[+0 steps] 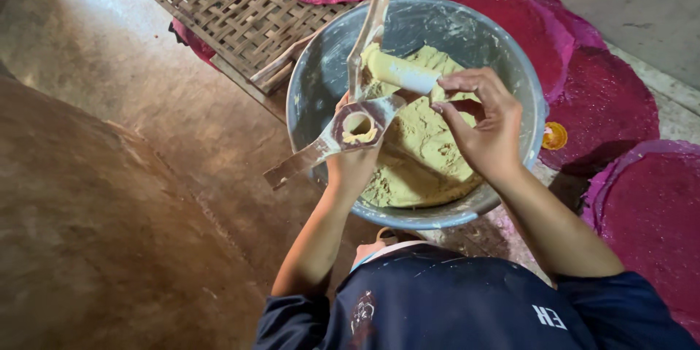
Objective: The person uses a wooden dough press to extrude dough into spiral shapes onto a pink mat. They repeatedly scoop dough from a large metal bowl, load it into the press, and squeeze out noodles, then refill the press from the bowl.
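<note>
The press sits in the left hand, over the near left part of the bowl. Just right of that grip, the right hand pinches a roll of dough, above the dough lying in the bowl. A woven mat lies beyond and left; round cloths lie right.

My left hand is stretched out in front of me, with its fingers closed around something. My right hand is right beside it, bent at the wrist, fingers curled and pinching. Both my arms are bare below dark blue sleeves.
</note>
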